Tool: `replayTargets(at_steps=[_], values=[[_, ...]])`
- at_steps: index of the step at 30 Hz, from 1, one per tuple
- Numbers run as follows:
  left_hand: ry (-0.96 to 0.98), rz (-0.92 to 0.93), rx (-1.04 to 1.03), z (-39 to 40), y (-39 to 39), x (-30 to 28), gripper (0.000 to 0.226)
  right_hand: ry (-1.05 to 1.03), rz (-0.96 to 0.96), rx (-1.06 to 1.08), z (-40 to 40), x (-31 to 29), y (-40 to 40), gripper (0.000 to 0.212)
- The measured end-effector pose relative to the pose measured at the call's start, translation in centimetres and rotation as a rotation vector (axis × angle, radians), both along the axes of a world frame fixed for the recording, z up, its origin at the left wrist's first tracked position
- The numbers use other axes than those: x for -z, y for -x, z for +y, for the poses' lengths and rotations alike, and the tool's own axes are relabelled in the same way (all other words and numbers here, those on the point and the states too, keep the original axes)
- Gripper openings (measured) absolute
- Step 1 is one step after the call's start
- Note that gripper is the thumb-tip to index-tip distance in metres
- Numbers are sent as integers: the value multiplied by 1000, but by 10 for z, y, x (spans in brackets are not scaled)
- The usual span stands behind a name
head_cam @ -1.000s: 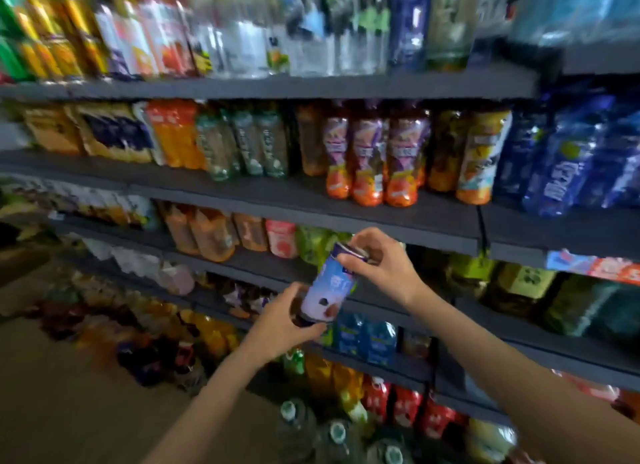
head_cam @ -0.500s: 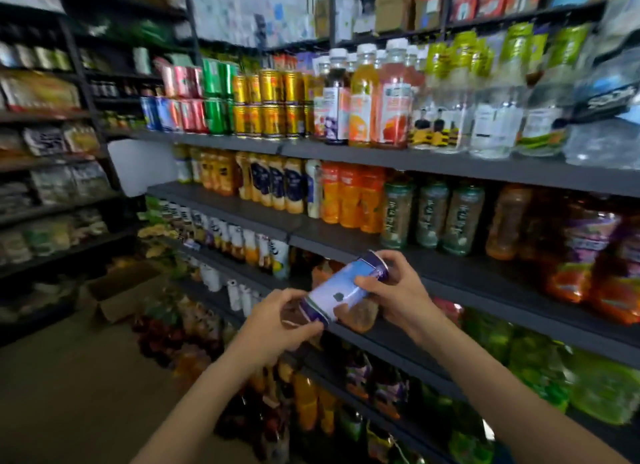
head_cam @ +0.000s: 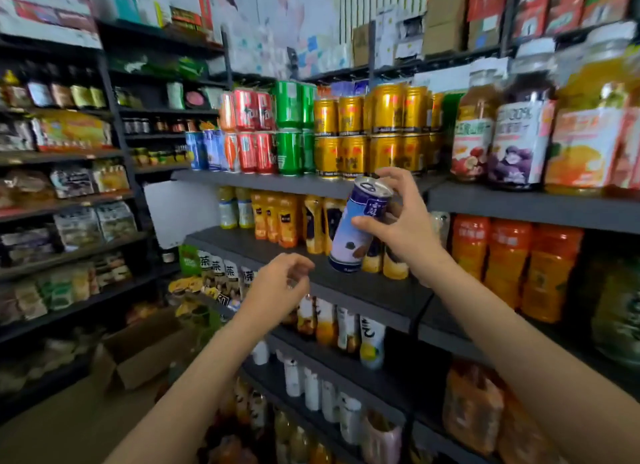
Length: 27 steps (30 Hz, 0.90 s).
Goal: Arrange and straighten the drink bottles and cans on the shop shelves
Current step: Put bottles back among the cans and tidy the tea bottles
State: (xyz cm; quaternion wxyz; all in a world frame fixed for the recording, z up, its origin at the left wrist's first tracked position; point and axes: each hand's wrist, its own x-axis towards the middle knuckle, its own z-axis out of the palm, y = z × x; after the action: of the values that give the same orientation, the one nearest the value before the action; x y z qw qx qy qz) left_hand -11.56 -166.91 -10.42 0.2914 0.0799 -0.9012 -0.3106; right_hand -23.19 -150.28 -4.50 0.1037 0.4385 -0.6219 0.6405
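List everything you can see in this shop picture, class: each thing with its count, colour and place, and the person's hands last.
blue and white can: one, tilted, in the right hand
gold cans: many, stacked two high, can shelf
green cans: several, left of the gold
red cans: several, left of the green
orange bottles: three, shelf at right
cardboard box: one, brown, floor
left hand: loosely curled, holds nothing
right hand: grips the can

Dark shelves [head_cam: 374, 290] bearing cans [head_cam: 349, 134], bottles [head_cam: 502, 255]
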Motion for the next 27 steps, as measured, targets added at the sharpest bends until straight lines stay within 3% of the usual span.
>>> replayTargets(at_steps=[9,13,19,24,27], values=[[158,97,66,-208,79,-23,31,74,116,155,-183,-37,46,43],[165,172,77,-335,98,-41,34,61,185,256,-291,-56,49,39],[90,179,64,-509,113,-60,33,-49,137,313,-456,-69,65,40],[79,136,62,-603,131,-70,40,-165,168,397,-570,-89,87,40],[175,108,101,-640,146,-79,49,-172,195,477,-628,-110,101,46]])
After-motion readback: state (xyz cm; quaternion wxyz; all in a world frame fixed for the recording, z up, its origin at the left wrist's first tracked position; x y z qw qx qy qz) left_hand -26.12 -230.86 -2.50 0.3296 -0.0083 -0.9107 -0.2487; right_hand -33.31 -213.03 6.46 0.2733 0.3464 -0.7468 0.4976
